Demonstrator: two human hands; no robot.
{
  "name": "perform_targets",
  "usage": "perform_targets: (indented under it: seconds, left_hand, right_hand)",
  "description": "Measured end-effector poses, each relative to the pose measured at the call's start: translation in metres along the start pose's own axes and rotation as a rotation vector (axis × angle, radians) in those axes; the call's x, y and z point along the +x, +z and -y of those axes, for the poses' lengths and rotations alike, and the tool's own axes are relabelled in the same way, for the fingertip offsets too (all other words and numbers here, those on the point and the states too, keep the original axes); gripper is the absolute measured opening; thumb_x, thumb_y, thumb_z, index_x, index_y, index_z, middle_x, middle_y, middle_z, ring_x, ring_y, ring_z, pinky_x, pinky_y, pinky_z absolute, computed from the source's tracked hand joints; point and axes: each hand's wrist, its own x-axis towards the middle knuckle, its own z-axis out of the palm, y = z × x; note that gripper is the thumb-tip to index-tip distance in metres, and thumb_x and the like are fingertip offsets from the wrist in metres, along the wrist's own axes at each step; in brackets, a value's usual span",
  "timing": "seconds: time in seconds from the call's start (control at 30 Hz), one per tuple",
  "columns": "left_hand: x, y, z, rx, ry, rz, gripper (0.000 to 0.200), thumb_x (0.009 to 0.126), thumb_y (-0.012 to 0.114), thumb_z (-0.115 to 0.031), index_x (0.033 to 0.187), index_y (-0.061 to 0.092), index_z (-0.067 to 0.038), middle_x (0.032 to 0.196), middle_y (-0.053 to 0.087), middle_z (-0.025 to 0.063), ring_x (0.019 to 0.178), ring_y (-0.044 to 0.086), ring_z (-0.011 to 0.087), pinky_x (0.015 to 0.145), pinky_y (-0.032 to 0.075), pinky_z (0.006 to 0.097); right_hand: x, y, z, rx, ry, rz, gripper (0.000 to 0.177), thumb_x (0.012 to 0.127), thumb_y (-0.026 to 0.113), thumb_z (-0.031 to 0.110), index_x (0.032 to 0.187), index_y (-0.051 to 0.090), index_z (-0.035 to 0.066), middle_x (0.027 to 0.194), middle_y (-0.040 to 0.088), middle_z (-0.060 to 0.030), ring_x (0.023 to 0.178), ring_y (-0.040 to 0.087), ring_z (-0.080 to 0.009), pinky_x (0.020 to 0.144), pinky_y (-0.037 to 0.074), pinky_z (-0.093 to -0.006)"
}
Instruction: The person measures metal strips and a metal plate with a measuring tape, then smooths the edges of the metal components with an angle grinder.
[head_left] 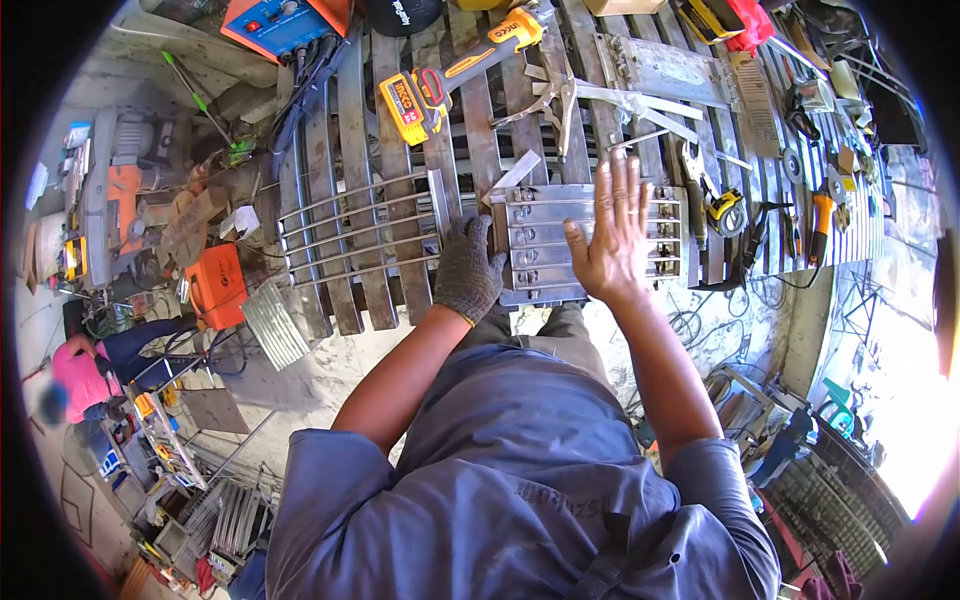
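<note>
My left hand [468,272], in a dark knitted glove, is at the left end of a barred metal frame [540,240] on the slatted bench. Its fingers are curled against the frame's end bar, partly hidden from above. Bare and flat, my right hand [615,235] has its fingers stretched out over the right part of that frame, overlapping its thin rods. A shiny plate lies beneath these rods. Left of the glove is a longer grille [360,235] of thin parallel rods, its end bar close to my left fingers.
A yellow cordless angle grinder [460,70], locking clamps [565,100] and a tape measure [725,212] lie on the slatted metal bench [375,280]. An orange-and-blue machine [285,25] stands at the back left. A person in pink [85,375] is at the far left.
</note>
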Motion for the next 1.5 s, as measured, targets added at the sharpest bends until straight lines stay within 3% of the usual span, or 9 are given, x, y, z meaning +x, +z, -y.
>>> perform_targets:
  seconds: [0.07, 0.4, 0.53, 0.7, 0.8, 0.9, 1.0, 1.17, 1.5]
  left_hand:
    - [0.001, 0.000, -0.001, -0.008, -0.031, 0.010, 0.062, 0.085, 0.086, -0.010, 0.140, 0.058, 0.001, 0.138, 0.059, 0.0277, 0.132, 0.058, 0.0483, 0.115, 0.048, 0.0529]
    - [-0.007, -0.003, 0.015, -0.162, 0.009, -0.040, 0.057, 0.090, 0.078, -0.005, 0.143, 0.058, -0.003, 0.132, 0.062, 0.0265, 0.122, 0.062, 0.0485, 0.106, 0.052, 0.0537]
    - [-0.019, -0.029, -0.006, 0.031, 0.240, -0.088, 0.047, 0.096, 0.073, -0.009, 0.141, 0.059, -0.002, 0.127, 0.064, 0.0255, 0.120, 0.062, 0.0487, 0.105, 0.051, 0.0558]
    - [-0.031, 0.000, -0.046, 0.177, 0.503, 0.107, 0.049, 0.098, 0.074, -0.024, 0.142, 0.063, -0.004, 0.138, 0.062, 0.0231, 0.129, 0.059, 0.0439, 0.114, 0.046, 0.0534]
    - [-0.027, 0.030, -0.082, 0.300, 0.649, 0.111, 0.059, 0.094, 0.076, -0.028, 0.146, 0.061, -0.005, 0.144, 0.058, 0.0211, 0.137, 0.054, 0.0434, 0.121, 0.039, 0.0566]
    - [-0.024, 0.060, -0.094, 0.346, 0.643, 0.202, 0.072, 0.090, 0.078, -0.031, 0.153, 0.055, -0.004, 0.154, 0.053, 0.0201, 0.149, 0.044, 0.0429, 0.126, 0.031, 0.0609]
    - [-0.024, 0.068, -0.105, 0.406, 0.620, 0.255, 0.081, 0.088, 0.081, -0.033, 0.157, 0.051, -0.005, 0.160, 0.048, 0.0212, 0.153, 0.040, 0.0445, 0.128, 0.029, 0.0622]
    - [-0.021, 0.075, -0.112, 0.539, 0.508, 0.328, 0.095, 0.084, 0.086, -0.036, 0.162, 0.042, -0.006, 0.170, 0.036, 0.0231, 0.160, 0.030, 0.0479, 0.130, 0.024, 0.0669]
    - [-0.016, 0.085, -0.114, 0.604, 0.484, 0.302, 0.090, 0.084, 0.086, -0.034, 0.159, 0.043, -0.008, 0.171, 0.033, 0.0218, 0.158, 0.032, 0.0484, 0.128, 0.027, 0.0663]
  right_hand:
    - [-0.029, 0.065, -0.030, -0.056, 0.064, 0.255, 0.088, 0.107, 0.060, 0.044, 0.174, 0.025, 0.000, 0.184, 0.017, -0.0239, 0.172, 0.009, -0.0419, 0.137, 0.005, -0.0608]
    - [-0.049, 0.004, -0.045, 0.158, -0.005, 0.128, 0.071, 0.111, 0.058, 0.029, 0.171, 0.033, 0.001, 0.180, 0.029, -0.0204, 0.169, 0.021, -0.0388, 0.138, 0.018, -0.0531]
    - [-0.123, -0.057, -0.075, 0.182, -0.014, 0.080, 0.031, 0.100, 0.069, 0.007, 0.130, 0.071, 0.002, 0.129, 0.071, -0.0184, 0.123, 0.067, -0.0403, 0.105, 0.054, -0.0498]
    - [-0.207, -0.067, -0.102, 0.106, -0.012, 0.229, 0.003, 0.093, 0.069, 0.009, 0.096, 0.069, 0.008, 0.100, 0.064, -0.0114, 0.102, 0.064, -0.0334, 0.094, 0.053, -0.0478]
    - [-0.198, -0.054, -0.106, 0.000, -0.051, 0.335, 0.032, 0.098, 0.061, 0.012, 0.128, 0.072, 0.009, 0.109, 0.069, -0.0105, 0.113, 0.068, -0.0305, 0.100, 0.055, -0.0453]
    - [-0.185, -0.023, -0.106, -0.100, -0.133, 0.389, 0.058, 0.101, 0.059, 0.013, 0.158, 0.056, 0.008, 0.108, 0.071, -0.0093, 0.099, 0.075, -0.0285, 0.090, 0.062, -0.0444]
    - [-0.181, -0.007, -0.106, -0.147, -0.178, 0.490, 0.058, 0.101, 0.059, 0.014, 0.157, 0.055, 0.003, 0.102, 0.071, -0.0107, 0.090, 0.075, -0.0295, 0.082, 0.063, -0.0465]
    - [-0.188, 0.013, -0.107, -0.134, -0.296, 0.249, 0.052, 0.101, 0.058, 0.017, 0.151, 0.058, 0.001, 0.090, 0.069, -0.0093, 0.083, 0.076, -0.0259, 0.067, 0.060, -0.0400]
    - [-0.179, 0.019, -0.104, -0.085, -0.308, 0.338, 0.052, 0.104, 0.055, 0.018, 0.153, 0.056, 0.002, 0.093, 0.069, -0.0088, 0.082, 0.076, -0.0265, 0.070, 0.061, -0.0418]
